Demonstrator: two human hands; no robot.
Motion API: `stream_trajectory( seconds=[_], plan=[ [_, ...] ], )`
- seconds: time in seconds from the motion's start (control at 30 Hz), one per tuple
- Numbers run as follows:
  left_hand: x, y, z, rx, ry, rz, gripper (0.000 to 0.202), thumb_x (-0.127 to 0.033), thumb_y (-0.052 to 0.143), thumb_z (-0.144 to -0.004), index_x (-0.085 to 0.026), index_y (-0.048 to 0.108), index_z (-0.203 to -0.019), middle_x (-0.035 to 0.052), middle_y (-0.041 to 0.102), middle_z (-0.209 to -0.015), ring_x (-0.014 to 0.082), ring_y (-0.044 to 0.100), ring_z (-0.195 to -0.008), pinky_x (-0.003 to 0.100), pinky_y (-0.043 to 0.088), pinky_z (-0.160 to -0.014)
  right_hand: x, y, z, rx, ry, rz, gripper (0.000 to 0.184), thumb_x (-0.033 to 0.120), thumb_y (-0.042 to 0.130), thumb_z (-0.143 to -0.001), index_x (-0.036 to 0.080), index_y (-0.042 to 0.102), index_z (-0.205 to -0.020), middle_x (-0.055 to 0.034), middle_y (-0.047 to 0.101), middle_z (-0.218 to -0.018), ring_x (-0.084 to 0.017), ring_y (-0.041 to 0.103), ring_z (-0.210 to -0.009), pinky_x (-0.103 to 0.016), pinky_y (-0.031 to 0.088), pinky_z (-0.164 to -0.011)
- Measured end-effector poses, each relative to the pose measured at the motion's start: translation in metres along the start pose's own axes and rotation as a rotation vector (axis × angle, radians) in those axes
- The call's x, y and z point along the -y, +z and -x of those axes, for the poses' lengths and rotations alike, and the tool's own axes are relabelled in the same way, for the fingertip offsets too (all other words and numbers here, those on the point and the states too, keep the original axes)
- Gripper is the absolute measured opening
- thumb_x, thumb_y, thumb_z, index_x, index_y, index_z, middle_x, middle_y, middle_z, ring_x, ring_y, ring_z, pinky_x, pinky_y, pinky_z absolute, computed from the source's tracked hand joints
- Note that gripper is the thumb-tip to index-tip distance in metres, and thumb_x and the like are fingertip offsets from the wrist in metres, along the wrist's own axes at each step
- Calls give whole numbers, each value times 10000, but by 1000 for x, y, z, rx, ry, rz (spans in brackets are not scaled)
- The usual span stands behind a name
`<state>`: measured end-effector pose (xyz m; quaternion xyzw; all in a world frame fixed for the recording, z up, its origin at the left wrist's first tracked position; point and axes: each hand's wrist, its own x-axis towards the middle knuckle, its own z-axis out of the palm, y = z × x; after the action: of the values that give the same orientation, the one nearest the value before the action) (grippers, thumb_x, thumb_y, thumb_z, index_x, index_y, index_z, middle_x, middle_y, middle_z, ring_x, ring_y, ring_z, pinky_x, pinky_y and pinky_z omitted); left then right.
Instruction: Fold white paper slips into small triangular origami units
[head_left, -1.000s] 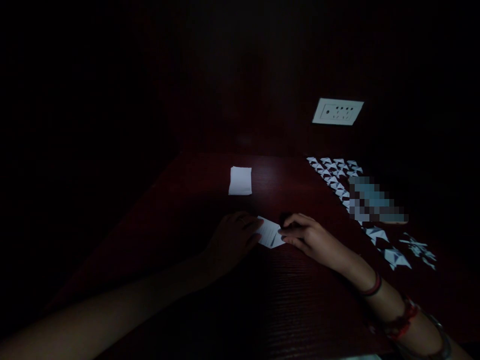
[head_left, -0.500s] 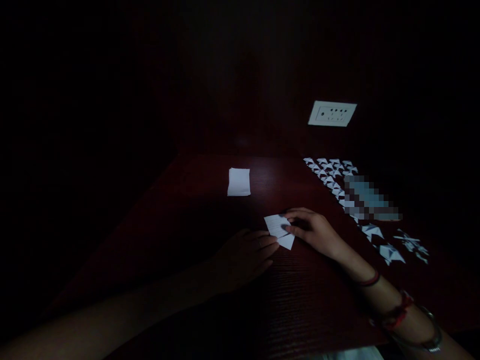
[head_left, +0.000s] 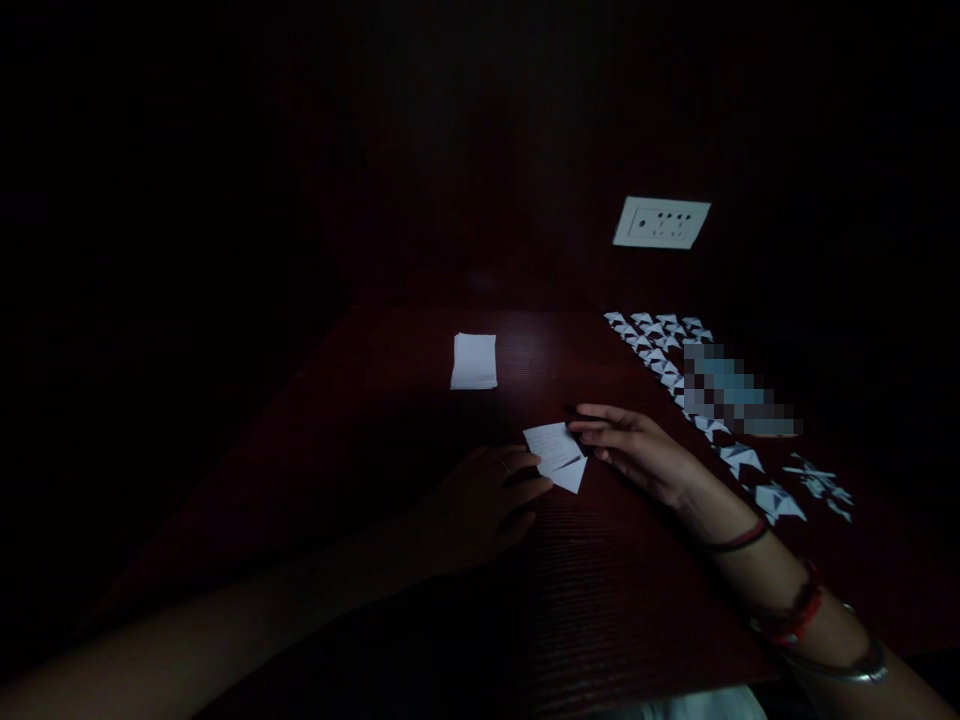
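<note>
A small partly folded sheet of white paper (head_left: pixel 555 448) with faint lines lies on the dark red table, one flap showing at its lower right. My left hand (head_left: pixel 491 500), in deep shade, rests with fingers spread and its fingertips on the paper's left edge. On the other side, my right hand (head_left: pixel 637 447) is raised beside the paper's right edge, fingers stretched out and nothing seen in them. Farther back lies a stack of square white sheets (head_left: pixel 474 362).
Rows of folded paper shapes (head_left: pixel 654 352) run along the table's right side, near a blurred-out bluish object (head_left: pixel 739 392). Thin paper scraps (head_left: pixel 819 482) lie closer on the right. A white wall socket (head_left: pixel 661 222) is above. The table (head_left: pixel 405 340) fades into darkness leftward.
My right hand has let go of the paper and lifted slightly, its fingers now straighter. My left hand stays at the paper's left edge. The view has shifted a little.
</note>
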<state>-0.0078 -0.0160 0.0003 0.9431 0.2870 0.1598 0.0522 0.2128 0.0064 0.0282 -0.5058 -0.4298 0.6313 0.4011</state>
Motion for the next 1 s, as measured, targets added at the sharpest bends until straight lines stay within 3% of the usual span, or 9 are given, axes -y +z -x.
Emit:
stream_trajectory(
  seconds=[0.17, 0.27, 0.4, 0.5, 0.6, 0.73, 1.0],
  plan=[
    [0, 0, 0, 8, -4, 15, 326, -265, 407, -838, -232, 425, -1162, 39, 384, -1242, 212, 320, -1145, 406, 286, -930, -7, -3, -7, -46, -148, 172, 472, 167, 615, -628, 122, 498, -1083, -95, 578, -1009, -116, 563, -783, -235, 453, -669],
    [0, 0, 0, -1, -3, 22, 323, -266, 414, -835, -232, 429, -1157, 40, 385, -1242, 212, 309, -1157, 409, 282, -939, -10, -7, -9, -79, -345, 489, 434, 167, 601, -657, 150, 514, -1081, -82, 572, -1009, -152, 548, -861, -315, 440, -777],
    [1, 2, 1, -11, -1, 9, 329, -272, 406, -840, -238, 420, -1167, 40, 399, -1229, 216, 299, -1168, 415, 282, -938, -7, -10, -4, 177, -690, 996, 218, 127, 562, -711, 206, 623, -906, -42, 575, -975, -160, 522, -905, -333, 409, -827],
    [2, 5, 1, -20, 7, -1, 329, -278, 401, -844, -237, 420, -1170, 39, 403, -1225, 213, 290, -1175, 405, 279, -942, -3, -6, 5, 313, -836, 1156, 183, 103, 513, -752, 194, 641, -847, -47, 570, -922, -150, 515, -876, -302, 419, -789],
    [3, 7, 1, -26, 15, -9, 325, -284, 403, -842, -241, 427, -1163, 36, 404, -1225, 212, 293, -1174, 402, 278, -942, -1, -2, 12, 402, -878, 1205, 207, 79, 474, -770, 180, 640, -841, -46, 578, -870, -146, 514, -862, -293, 415, -794],
    [5, 5, 1, -17, 18, -9, 324, -290, 408, -841, -236, 426, -1160, 36, 402, -1230, 210, 294, -1174, 402, 278, -942, 0, -3, 16, 491, -818, 1226, 246, 54, 447, -769, 172, 636, -873, -38, 582, -878, -130, 532, -842, -260, 419, -785],
    [15, -2, -5, 6, 134, -38, 266, -260, 415, -849, -205, 469, -1103, 24, 472, -1185, 186, 364, -1128, 371, 292, -938, -2, -2, 19, 481, -743, 1345, 296, 92, 423, -787, 204, 597, -999, -30, 551, -943, -126, 543, -828, -246, 434, -750]
  ],
)
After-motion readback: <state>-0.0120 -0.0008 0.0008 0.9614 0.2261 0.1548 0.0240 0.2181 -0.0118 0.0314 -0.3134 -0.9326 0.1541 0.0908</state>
